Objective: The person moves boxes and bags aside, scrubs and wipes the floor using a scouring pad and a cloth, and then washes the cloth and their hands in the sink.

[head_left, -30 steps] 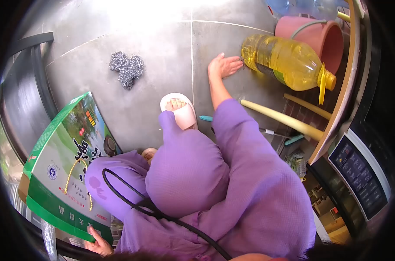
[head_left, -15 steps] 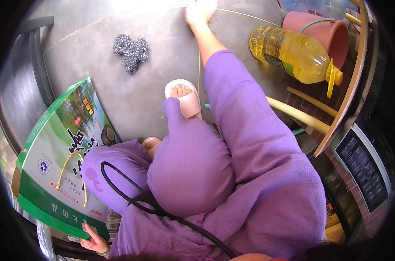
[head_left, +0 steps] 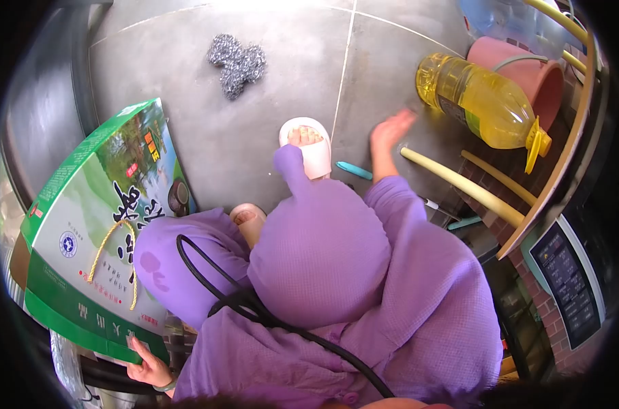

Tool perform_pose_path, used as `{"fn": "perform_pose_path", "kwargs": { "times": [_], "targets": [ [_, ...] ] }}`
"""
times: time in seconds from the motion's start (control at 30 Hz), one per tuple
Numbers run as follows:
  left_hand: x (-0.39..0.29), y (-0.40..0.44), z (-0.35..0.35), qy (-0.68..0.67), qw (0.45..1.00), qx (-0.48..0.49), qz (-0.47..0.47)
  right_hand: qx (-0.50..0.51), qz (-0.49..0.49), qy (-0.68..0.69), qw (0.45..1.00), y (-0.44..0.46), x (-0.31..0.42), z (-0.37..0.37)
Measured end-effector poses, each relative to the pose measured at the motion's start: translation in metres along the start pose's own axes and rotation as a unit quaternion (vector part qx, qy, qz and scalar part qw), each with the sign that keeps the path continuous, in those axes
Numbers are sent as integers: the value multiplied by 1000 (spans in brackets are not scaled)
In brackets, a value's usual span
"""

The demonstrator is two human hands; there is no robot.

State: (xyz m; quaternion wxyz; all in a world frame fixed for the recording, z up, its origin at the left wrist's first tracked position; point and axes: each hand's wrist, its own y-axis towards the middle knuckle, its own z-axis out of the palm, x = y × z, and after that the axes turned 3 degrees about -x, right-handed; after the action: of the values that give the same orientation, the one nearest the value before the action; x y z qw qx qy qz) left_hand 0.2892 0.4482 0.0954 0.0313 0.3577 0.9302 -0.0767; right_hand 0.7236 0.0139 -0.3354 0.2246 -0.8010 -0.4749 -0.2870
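Observation:
My left hand [head_left: 149,367] grips the lower edge of a green and white printed box [head_left: 84,252] at the left, with a yellow cord handle [head_left: 99,255] on its face. Slightly blurred, my right hand [head_left: 393,129] is held over the grey floor with its fingers extended and nothing in it. It is nearest to a large bottle of yellow oil [head_left: 480,102] lying on its side and to the end of a pale yellow pole [head_left: 459,185]. A clump of grey steel wool [head_left: 236,65] lies on the floor further forward.
A pink bucket [head_left: 517,71] lies behind the bottle, beside clear blue plastic containers [head_left: 514,24]. A teal-handled item [head_left: 354,170] is near my slippered foot [head_left: 308,146]. At the right are a wooden edge [head_left: 570,153] and a black appliance panel [head_left: 568,279].
My right hand swept forward over the floor, then came back toward me, near the pole end. My left hand has stayed on the box. The view has shifted slightly.

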Motion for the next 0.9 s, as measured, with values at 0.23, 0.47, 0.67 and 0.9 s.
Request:
{"fn": "perform_pose_path", "kwargs": {
  "times": [0.23,0.47,0.67,0.9],
  "targets": [
    [-6,-2,8,-23,996,-27,-82,54,113,-551,825,68,-32,-28],
    [-30,8,-5,72,995,8,-62,62,60,-310,947,-100,-15,-37],
    [-19,4,-4,54,998,-16,-39,-42,14,-337,941,-39,-16,-25],
    [21,-17,-14,142,989,33,4,-115,156,-256,947,86,26,5]
  ]
}}
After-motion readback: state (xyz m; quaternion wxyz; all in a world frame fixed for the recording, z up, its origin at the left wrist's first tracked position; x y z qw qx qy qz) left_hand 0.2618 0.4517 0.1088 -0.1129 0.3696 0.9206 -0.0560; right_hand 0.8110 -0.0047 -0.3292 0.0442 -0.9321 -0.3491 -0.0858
